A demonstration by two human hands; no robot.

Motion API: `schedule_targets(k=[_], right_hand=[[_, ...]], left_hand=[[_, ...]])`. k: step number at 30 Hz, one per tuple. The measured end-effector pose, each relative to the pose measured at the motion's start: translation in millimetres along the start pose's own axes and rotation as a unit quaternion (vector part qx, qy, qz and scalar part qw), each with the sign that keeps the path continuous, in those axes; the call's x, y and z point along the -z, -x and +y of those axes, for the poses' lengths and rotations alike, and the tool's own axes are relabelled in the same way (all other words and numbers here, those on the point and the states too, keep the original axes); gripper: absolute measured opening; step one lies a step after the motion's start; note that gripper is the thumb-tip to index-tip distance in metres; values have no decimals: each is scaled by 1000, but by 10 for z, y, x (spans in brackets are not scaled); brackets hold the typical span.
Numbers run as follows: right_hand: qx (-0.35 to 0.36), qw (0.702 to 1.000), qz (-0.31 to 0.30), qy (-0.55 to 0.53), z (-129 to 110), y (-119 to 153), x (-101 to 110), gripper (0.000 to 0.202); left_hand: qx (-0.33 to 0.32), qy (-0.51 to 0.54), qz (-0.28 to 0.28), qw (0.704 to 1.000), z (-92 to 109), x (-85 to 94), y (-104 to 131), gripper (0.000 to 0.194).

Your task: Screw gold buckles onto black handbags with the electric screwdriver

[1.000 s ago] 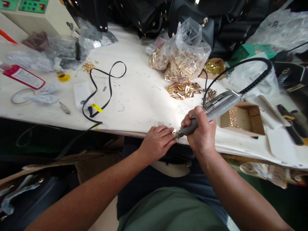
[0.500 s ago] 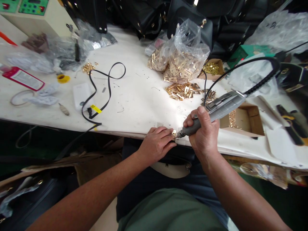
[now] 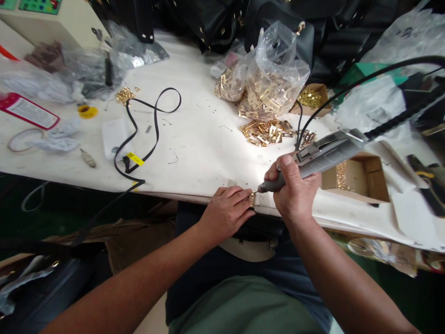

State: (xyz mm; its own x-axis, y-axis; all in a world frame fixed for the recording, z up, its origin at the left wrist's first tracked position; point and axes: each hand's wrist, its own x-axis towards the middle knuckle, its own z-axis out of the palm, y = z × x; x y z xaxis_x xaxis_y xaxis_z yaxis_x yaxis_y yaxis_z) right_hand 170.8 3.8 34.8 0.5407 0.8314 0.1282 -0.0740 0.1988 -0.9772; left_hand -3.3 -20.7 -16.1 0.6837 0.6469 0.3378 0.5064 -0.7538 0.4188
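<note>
Left hand (image 3: 227,214): laid at the near edge of the white table (image 3: 205,144), fingers closed down on a small gold fitting (image 3: 252,198), which is pinned against the table edge between the fingertips. Only a sliver of the fitting is seen past the fingers.

Right hand (image 3: 294,190): wrapped shut around the dark nose of a grey rotary handpiece (image 3: 313,160), thumb laid along the top. The handpiece is held tilted, its tip lowered to the gold fitting — tip and fitting are seen touching or very nearly so; which of the two cannot be told. A black flexible shaft (image 3: 399,118) is attached to the rear of the handpiece and runs off up and to the right.

Items about the hands:
- Loose pile of gold fittings (image 3: 266,131), on the table beyond the hands.
- Clear plastic bag (image 3: 269,86) filled with more gold fittings, just behind the pile.
- Open cardboard box (image 3: 361,178), just right of the right hand, gold pieces seen inside.
- Smaller cardboard box (image 3: 309,98) with gold pieces, beside the bag.
- Black strap (image 3: 153,125) with a yellow tag, looped on the table well left of the hands.
- Small scatter of gold pieces (image 3: 125,95), far left — near crumpled plastic wrap (image 3: 93,69).
- Black bags (image 3: 215,21), stacked along the far edge of the table.
</note>
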Motion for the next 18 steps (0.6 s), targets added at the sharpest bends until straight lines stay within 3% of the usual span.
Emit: schedule_targets(k=[10, 18], right_hand=[[5, 999, -22, 28, 33, 46, -9, 40], [46, 990, -111, 81, -18, 104, 20, 37]], left_hand=[[-1, 2, 2, 1000, 2, 5, 2, 23], [-2, -3, -4, 1000, 0, -5, 2, 25]])
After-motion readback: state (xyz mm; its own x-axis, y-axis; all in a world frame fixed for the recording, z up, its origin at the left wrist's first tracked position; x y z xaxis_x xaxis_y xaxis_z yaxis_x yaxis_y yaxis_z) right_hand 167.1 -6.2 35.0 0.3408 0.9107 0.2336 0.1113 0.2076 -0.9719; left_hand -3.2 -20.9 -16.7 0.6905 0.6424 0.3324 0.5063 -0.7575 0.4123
